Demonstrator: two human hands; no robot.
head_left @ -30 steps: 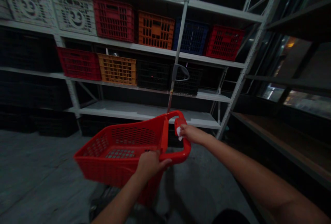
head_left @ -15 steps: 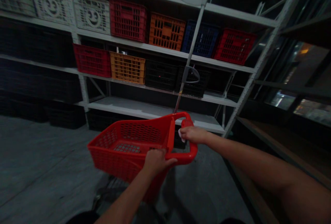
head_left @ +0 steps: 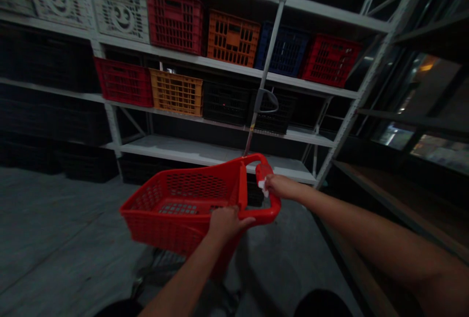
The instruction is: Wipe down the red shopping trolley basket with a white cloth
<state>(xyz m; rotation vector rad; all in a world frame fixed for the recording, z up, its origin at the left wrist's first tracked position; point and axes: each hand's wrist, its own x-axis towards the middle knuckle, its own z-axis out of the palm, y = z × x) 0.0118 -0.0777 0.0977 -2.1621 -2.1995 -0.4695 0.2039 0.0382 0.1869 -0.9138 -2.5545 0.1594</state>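
Note:
A red plastic shopping basket (head_left: 161, 226) on a wheeled frame stands in front of me, its mesh walls tilted forward. My left hand (head_left: 227, 224) is closed over the near part of its red handle loop (head_left: 262, 215). My right hand (head_left: 282, 187) grips the raised far side of the loop, by a thicker red grip (head_left: 263, 171). A small white piece of paper or tissue (head_left: 262, 186) shows at my right fingertips. The frame's lower part is mostly hidden under the basket.
White metal shelving (head_left: 220, 148) ahead holds red, orange, blue and black plastic crates (head_left: 175, 21). A thin pole with a grey hook (head_left: 266, 101) rises behind the basket. A wooden shelf (head_left: 388, 209) runs along the right, above a concrete floor (head_left: 54, 239).
The shelving and basket sit further right in view than a second ago. Both hands stay on the handle loop.

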